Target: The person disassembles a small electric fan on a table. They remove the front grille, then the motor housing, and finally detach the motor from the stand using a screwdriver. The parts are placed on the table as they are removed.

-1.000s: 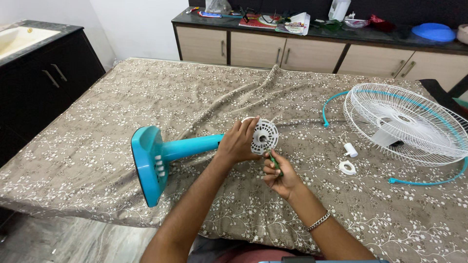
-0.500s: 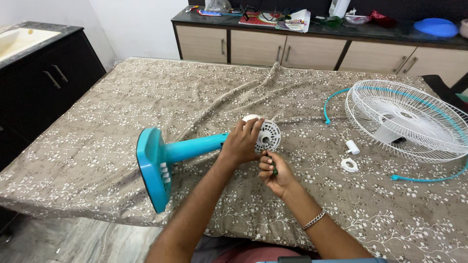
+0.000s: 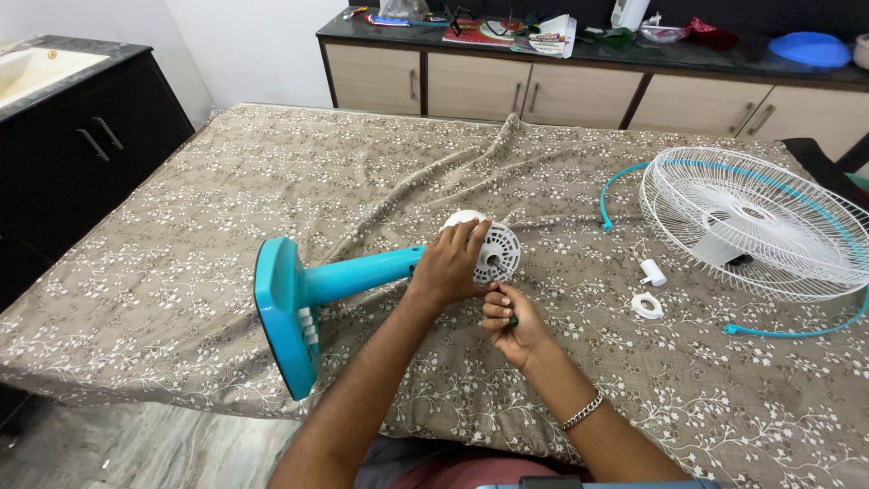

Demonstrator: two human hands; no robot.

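Note:
A turquoise fan stand (image 3: 312, 290) lies on its side on the brown floral cloth (image 3: 272, 172). Its white round motor housing (image 3: 495, 251) points toward me. My left hand (image 3: 445, 263) grips the housing where it meets the turquoise pole. My right hand (image 3: 507, 321) is closed around a green-handled screwdriver (image 3: 512, 320), whose tip sits at the lower edge of the housing face. A metal bracelet is on my right wrist.
A white wire fan guard (image 3: 756, 222) with a turquoise rim ring (image 3: 787, 330) lies at the right. A small white cap (image 3: 651, 273) and a white ring nut (image 3: 646, 306) rest beside it. A cluttered counter (image 3: 579, 50) stands behind, a dark cabinet (image 3: 81, 136) at the left.
The fan stand has shifted slightly right and toward me. My right hand has closed tighter on the screwdriver and moved up under the housing.

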